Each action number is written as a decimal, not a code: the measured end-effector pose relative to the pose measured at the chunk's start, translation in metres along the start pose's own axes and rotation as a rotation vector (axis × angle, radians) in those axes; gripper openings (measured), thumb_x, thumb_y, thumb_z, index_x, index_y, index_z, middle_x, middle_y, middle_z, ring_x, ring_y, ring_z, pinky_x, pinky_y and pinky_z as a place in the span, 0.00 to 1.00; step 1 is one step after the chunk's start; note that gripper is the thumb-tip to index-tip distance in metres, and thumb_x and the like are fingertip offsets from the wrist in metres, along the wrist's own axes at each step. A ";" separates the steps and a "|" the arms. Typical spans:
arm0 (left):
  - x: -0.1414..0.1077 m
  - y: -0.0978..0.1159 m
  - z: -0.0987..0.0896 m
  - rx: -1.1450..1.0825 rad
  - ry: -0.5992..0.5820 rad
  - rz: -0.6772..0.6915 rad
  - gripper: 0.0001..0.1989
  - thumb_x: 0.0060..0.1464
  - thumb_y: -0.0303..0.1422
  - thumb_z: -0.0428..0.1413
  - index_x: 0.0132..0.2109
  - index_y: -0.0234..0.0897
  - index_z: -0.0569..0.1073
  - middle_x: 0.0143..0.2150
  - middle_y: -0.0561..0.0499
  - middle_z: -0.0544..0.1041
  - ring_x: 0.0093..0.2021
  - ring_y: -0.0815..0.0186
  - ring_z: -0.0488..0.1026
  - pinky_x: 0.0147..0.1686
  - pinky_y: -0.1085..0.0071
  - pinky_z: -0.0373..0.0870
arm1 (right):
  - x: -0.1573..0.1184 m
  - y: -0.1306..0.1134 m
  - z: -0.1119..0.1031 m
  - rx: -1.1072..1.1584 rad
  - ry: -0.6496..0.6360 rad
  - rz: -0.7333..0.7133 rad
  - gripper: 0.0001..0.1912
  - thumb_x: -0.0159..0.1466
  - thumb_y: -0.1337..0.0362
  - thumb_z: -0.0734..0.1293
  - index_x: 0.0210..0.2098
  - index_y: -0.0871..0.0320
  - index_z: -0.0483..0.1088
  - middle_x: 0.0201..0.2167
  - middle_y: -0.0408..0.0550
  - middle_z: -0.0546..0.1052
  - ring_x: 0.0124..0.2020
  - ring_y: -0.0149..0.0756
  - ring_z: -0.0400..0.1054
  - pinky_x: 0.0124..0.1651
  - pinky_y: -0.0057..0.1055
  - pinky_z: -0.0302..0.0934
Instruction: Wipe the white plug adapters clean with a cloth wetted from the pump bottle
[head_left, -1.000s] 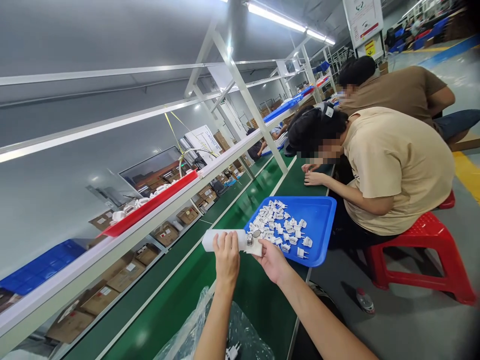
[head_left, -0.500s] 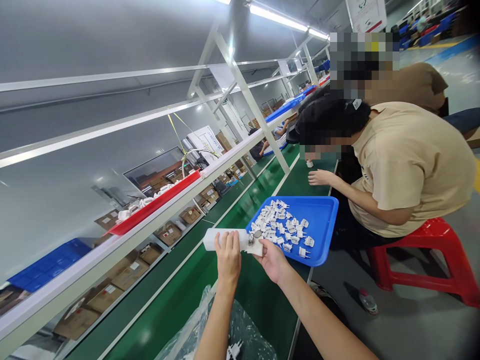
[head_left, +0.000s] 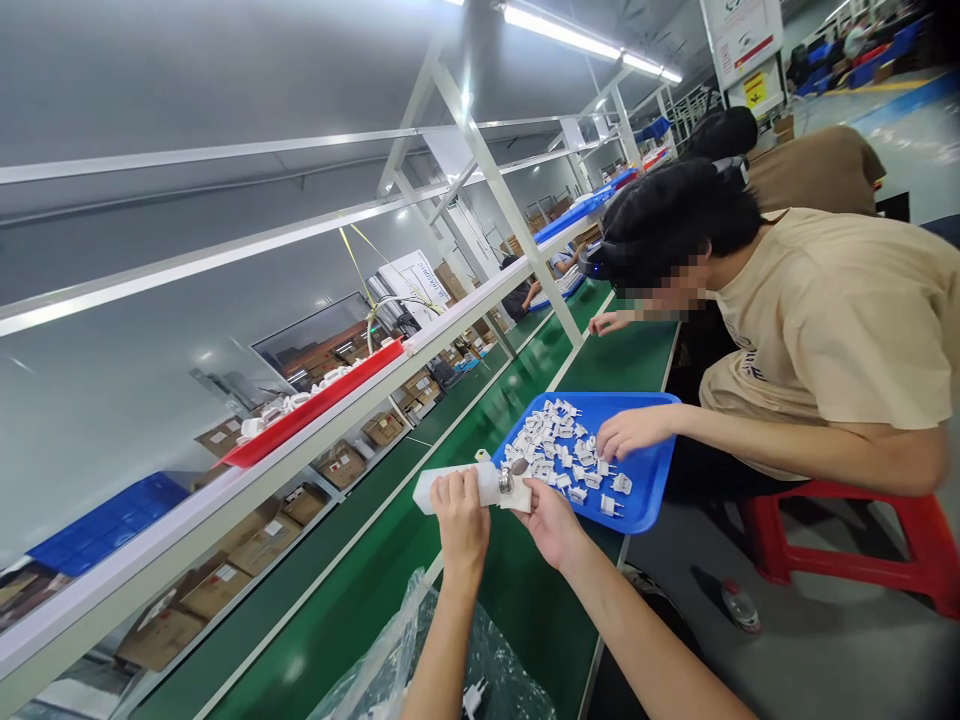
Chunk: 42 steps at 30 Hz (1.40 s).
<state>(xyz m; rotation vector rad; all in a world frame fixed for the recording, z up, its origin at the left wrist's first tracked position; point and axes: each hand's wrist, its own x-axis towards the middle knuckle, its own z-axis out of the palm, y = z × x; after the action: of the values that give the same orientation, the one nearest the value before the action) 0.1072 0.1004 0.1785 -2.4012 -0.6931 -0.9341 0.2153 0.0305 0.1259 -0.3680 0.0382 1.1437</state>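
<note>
My left hand [head_left: 461, 515] is wrapped round a translucent white bottle [head_left: 486, 484], tipped onto its side above the green belt. The bottle's metal neck and small flipped lid [head_left: 517, 466] point right. Pinched in my right hand [head_left: 553, 522] is a white cloth [head_left: 516, 498], held against the bottle's mouth. Just beyond my hands lies a blue tray [head_left: 646, 500] with many white plug adapters [head_left: 564, 450] in it. A co-worker's hand [head_left: 631, 432] reaches into this tray from the right.
A clear plastic bag [head_left: 499, 650] with white plugs lies below my forearms on the green belt [head_left: 300, 650]. On the shelf at left stands a red tray [head_left: 322, 400] of white parts. The co-worker [head_left: 847, 310] sits on a red stool [head_left: 840, 550] at right.
The co-worker has reached one hand into the blue tray and leans closer, the other hand out over the belt. My hands and the bottle have shifted slightly right and down in view.
</note>
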 end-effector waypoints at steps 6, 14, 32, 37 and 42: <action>-0.012 0.013 0.007 -0.220 0.035 -0.344 0.15 0.54 0.27 0.57 0.49 0.37 0.68 0.49 0.40 0.74 0.51 0.50 0.74 0.49 0.54 0.72 | -0.011 -0.004 0.000 -0.023 -0.037 -0.072 0.17 0.69 0.58 0.68 0.55 0.58 0.70 0.53 0.52 0.75 0.48 0.42 0.74 0.49 0.44 0.72; -0.026 0.010 0.021 -0.441 0.000 -0.766 0.27 0.46 0.31 0.68 0.50 0.39 0.64 0.41 0.49 0.78 0.38 0.58 0.79 0.37 0.64 0.74 | -0.018 -0.006 0.000 -0.063 -0.066 -0.077 0.16 0.70 0.59 0.68 0.53 0.59 0.71 0.52 0.51 0.76 0.46 0.40 0.74 0.47 0.42 0.72; -0.048 -0.053 0.081 -0.459 -0.061 -1.218 0.18 0.64 0.38 0.59 0.58 0.37 0.71 0.57 0.44 0.75 0.51 0.57 0.76 0.49 0.54 0.77 | -0.045 0.004 -0.094 -0.442 -0.036 0.136 0.07 0.62 0.63 0.73 0.37 0.60 0.80 0.37 0.54 0.84 0.45 0.46 0.79 0.48 0.39 0.75; -0.053 -0.071 0.039 -0.380 -0.096 -1.114 0.21 0.63 0.38 0.59 0.60 0.38 0.70 0.60 0.43 0.72 0.54 0.54 0.74 0.51 0.50 0.75 | -0.044 0.004 -0.104 -0.517 -0.058 0.149 0.14 0.55 0.60 0.78 0.39 0.60 0.81 0.42 0.54 0.84 0.50 0.50 0.77 0.51 0.37 0.74; -0.109 -0.065 -0.041 -0.386 -0.270 -0.761 0.17 0.54 0.25 0.61 0.51 0.41 0.77 0.51 0.48 0.77 0.52 0.58 0.75 0.53 0.59 0.72 | -0.050 -0.006 -0.113 -0.591 -0.023 0.184 0.17 0.53 0.58 0.79 0.40 0.60 0.81 0.44 0.52 0.84 0.51 0.48 0.77 0.51 0.34 0.74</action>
<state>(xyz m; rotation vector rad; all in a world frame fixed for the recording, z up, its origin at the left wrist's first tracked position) -0.0214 0.0954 0.1433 -2.6515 -1.7472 -1.1029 0.2176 -0.0502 0.0322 -0.8889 -0.2976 1.3307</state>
